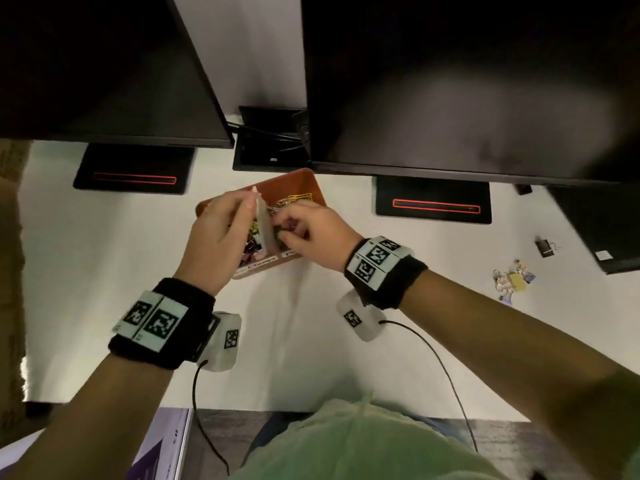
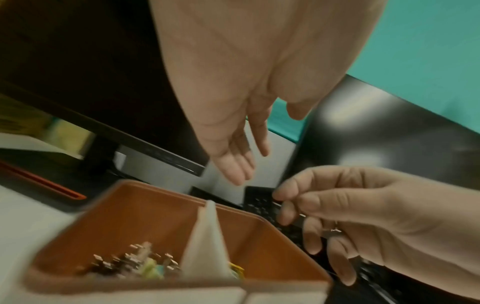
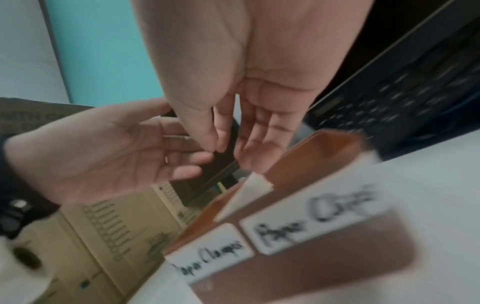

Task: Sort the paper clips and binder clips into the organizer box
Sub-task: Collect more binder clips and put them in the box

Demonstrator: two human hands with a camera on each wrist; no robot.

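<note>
Green-clad torso at 6 o'clock, nearest the lens. Brown rectangular organizer box at centre, white card divider upright, presumably to keep the two kinds apart. Left hand over left compartment, fingers straight, relaxed, empty. Right hand over right compartment, fingers curled; contents cannot be told. Unsorted coloured metal binder clips at 3 o'clock, well apart from the box.

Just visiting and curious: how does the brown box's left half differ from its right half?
The left compartment holds a dark, mixed-colour jumble of binder clips; the right compartment holds thin gold paper clips. The left label reads Paper Clamps, the right label seemingly Paper Clips. Both sit in one brown organizer box, split by a white divider.
</note>
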